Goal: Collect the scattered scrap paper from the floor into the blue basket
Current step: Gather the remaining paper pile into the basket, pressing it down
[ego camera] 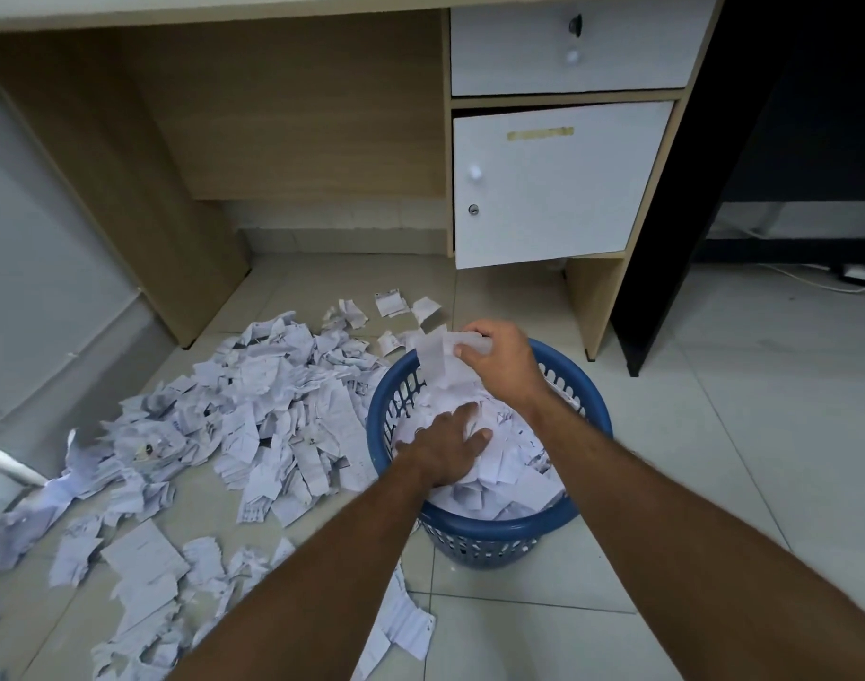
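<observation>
A round blue plastic basket (pixel 489 525) with slotted sides stands on the pale tiled floor (pixel 715 435), in front of a light wood desk (pixel 297 115) with white drawer fronts, and it is heaped close to the rim with torn white scrap paper. The person's left hand (pixel 445 447) lies palm down inside the basket, fingers spread fairly straight and pressing on the paper there, gripping nothing that I can see. The right hand (pixel 501 358) hovers over the far rim of the basket, its fingers and thumb curled round a bunch of white paper strips (pixel 437 358) that hang down towards the heap below; how many strips it holds is hard to tell from here. To the left of the basket a wide drift of scattered white paper scraps (pixel 253 420) covers the tiles, touching the basket's left side and spreading toward the near left corner of the view. A few separate scraps (pixel 391 303) lie on the floor just beyond the basket, near the desk's cupboard door (pixel 553 189).
</observation>
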A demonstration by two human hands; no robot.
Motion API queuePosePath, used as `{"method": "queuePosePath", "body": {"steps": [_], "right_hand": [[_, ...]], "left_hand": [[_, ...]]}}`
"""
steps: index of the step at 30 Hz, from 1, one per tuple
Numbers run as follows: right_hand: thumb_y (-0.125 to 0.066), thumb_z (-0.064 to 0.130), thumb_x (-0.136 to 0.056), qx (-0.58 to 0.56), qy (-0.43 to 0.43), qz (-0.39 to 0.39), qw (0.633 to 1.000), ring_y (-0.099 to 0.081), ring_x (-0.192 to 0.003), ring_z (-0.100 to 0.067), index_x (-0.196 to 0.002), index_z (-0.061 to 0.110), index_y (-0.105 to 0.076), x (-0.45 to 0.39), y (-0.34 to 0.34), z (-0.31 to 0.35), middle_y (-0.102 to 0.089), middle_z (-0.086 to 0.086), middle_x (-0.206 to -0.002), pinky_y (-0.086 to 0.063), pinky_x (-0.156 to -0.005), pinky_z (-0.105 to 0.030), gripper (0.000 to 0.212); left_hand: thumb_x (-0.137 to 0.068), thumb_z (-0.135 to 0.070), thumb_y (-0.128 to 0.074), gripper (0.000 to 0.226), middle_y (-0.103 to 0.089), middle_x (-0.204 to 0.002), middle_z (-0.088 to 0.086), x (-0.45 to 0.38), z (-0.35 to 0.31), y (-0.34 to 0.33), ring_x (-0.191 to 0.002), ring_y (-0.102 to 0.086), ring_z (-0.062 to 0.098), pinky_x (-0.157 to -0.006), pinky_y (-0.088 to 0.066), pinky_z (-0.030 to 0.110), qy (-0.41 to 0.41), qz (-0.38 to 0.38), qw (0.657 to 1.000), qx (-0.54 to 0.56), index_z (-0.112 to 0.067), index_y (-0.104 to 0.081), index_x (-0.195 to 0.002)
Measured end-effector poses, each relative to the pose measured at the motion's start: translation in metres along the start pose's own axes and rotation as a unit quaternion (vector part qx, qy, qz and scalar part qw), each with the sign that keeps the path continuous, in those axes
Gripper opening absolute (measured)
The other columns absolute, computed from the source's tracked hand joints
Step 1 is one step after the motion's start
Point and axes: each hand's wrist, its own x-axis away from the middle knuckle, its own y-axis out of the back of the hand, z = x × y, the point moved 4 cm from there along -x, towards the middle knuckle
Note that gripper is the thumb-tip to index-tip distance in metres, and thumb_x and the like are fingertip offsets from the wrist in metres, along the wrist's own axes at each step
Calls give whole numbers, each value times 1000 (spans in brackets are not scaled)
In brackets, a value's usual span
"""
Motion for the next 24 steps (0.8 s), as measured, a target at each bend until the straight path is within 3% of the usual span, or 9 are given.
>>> {"method": "queuePosePath", "body": {"steps": [5,9,13,16,18,20,22,24], "right_hand": [[-65,14,-95,52,-12,1,999,-62,-104,-16,-121,18,-68,12,14,-10,-67,1,-116,-53,-92,-32,27],[-59,17,-96,108,-19,63,992,-61,-109,-18,-123,20,-66,37,16,-30,-66,0,-121,-50,-97,-36,28],[-55,17,-96,153,-25,141,978,-65,-93,-19,-102,23,-69,67,5,-50,-68,2,-105,-55,-85,-38,17],[-49,20,-98,137,-23,177,974,-62,-92,-20,-98,15,-67,77,-1,-54,-67,-2,-101,-51,-85,-38,19],[-40,26,-100,114,-38,204,972,-63,-99,-19,-109,15,-66,80,-3,-53,-69,-2,-109,-51,-92,-41,29],[-35,27,-102,45,-69,219,972,-62,-107,-13,-121,25,-62,79,-3,-56,-67,8,-118,-50,-97,-37,33],[-40,29,-102,-9,-108,220,969,-64,-106,-13,-120,31,-64,74,3,-62,-68,8,-117,-52,-96,-37,30],[-47,22,-101,-23,-170,203,964,-64,-104,-16,-110,24,-70,67,15,-71,-66,1,-117,-53,-96,-39,25]], "left_hand": [[-85,-79,-46,77,-55,-137,8,35,-14,33,-120,-55,28,-104,-44,50,-27,-139,990,19,-22,-39,-136],[-83,-68,-63,69,-51,-123,0,60,-11,54,-111,-49,16,-97,-46,38,-64,-221,972,43,-18,-46,-127],[-99,-53,-49,54,-42,-134,5,67,-16,74,-123,-47,23,-103,-42,35,-108,-307,945,40,-16,-40,-136],[-86,-79,-45,84,-37,-153,0,48,-26,73,-138,-38,19,-116,-32,43,-92,-213,966,111,-29,-30,-151],[-74,-96,-40,104,-25,-165,-4,36,-36,57,-150,-25,22,-121,-22,54,-95,-108,987,74,-37,-20,-157],[-69,-99,-38,107,-7,-169,-7,32,-42,37,-154,-9,20,-123,-11,56,-90,-4,995,49,-44,-13,-158],[-66,-99,-43,107,-5,-169,-10,26,-39,23,-154,-12,18,-124,-12,56,-60,75,990,106,-48,-17,-156],[-62,-98,-53,107,-20,-167,-7,19,-36,8,-149,-28,20,-121,-23,54,-57,127,985,106,-49,-25,-153]]}}
